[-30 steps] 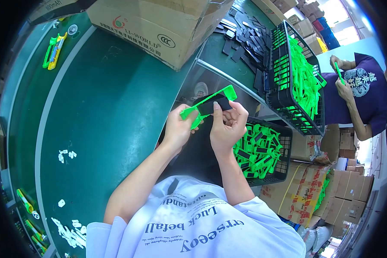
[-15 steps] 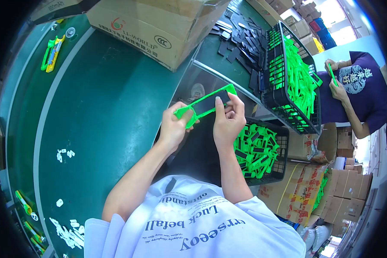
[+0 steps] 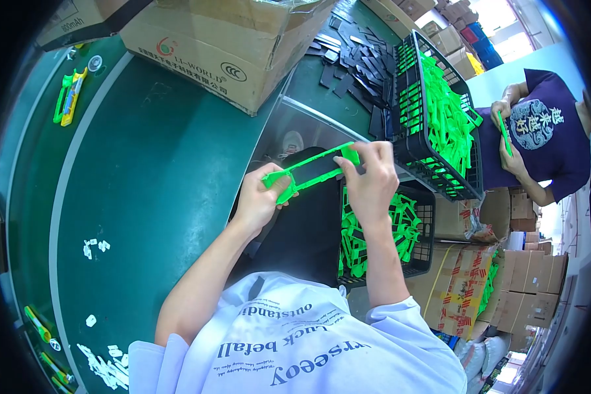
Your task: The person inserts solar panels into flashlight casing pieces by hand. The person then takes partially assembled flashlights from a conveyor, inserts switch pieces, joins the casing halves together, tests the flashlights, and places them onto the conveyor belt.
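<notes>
A bright green plastic frame [image 3: 318,177], long and with a dark middle, is held in the air over my lap. My left hand [image 3: 257,200] grips its wider near end, thumb on top. At the other end, my right hand [image 3: 373,180] has its thumb against the frame and its fingers bent around the end, slightly blurred. Whether the dark middle is a black panel or an opening over the dark trousers, I cannot tell. Below my right wrist stands a black crate [image 3: 427,246] of green frames [image 3: 400,230], several with dark panels.
On the bench lie black flat panels [image 3: 348,59] beside another black crate [image 3: 400,141] full of green parts. A cardboard box [image 3: 210,49] stands on the green table [image 3: 131,184], with small white pieces [image 3: 105,368] nearby. A co-worker [image 3: 538,131] holds a green piece at right.
My right hand has moved right, its thumb sliding from the dark middle to the frame's end. The frame remains in my left hand. The whole view has shifted slightly.
</notes>
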The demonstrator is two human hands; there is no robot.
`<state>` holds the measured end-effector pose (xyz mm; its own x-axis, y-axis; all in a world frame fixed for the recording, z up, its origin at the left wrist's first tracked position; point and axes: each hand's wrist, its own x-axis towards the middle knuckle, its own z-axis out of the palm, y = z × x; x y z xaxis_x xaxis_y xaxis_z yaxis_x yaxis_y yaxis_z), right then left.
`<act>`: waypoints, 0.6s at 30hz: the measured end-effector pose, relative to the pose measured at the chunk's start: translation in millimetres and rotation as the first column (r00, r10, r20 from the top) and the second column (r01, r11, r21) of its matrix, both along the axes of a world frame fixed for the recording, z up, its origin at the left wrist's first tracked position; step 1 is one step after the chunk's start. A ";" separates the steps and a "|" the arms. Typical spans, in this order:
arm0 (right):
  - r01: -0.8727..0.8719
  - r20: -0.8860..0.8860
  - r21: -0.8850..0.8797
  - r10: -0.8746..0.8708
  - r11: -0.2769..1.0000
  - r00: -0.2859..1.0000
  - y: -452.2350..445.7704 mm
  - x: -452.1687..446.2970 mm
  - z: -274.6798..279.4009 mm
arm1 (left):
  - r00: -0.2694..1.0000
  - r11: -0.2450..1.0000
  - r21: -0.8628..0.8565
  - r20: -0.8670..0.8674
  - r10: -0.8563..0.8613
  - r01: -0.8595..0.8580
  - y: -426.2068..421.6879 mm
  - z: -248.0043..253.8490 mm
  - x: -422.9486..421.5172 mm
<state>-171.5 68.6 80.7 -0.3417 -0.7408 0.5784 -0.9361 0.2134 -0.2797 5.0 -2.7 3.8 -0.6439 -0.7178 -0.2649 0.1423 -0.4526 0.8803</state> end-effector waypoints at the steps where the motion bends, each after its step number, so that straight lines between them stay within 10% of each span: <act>1: 0.109 0.023 0.035 -0.110 0.993 0.994 -2.8 -1.4 5.9 | 1.000 1.000 -0.011 -0.002 -0.012 0.012 -0.5 0.4 -0.5; 5: -0.129 0.463 0.477 -0.124 0.870 0.878 -6.4 -37.5 24.5 | 0.999 1.000 -0.018 -0.027 -0.019 0.019 0.4 1.4 0.2; 8: -0.330 0.744 0.451 -0.144 0.829 0.653 -9.1 -52.2 29.1 | 0.999 0.999 -0.030 -0.017 -0.032 0.032 0.6 1.9 -0.3; 18: -0.396 0.760 0.482 -0.149 0.781 0.632 -7.6 -49.8 16.1 | 0.992 1.000 0.017 0.125 -0.022 0.020 -2.6 9.4 0.5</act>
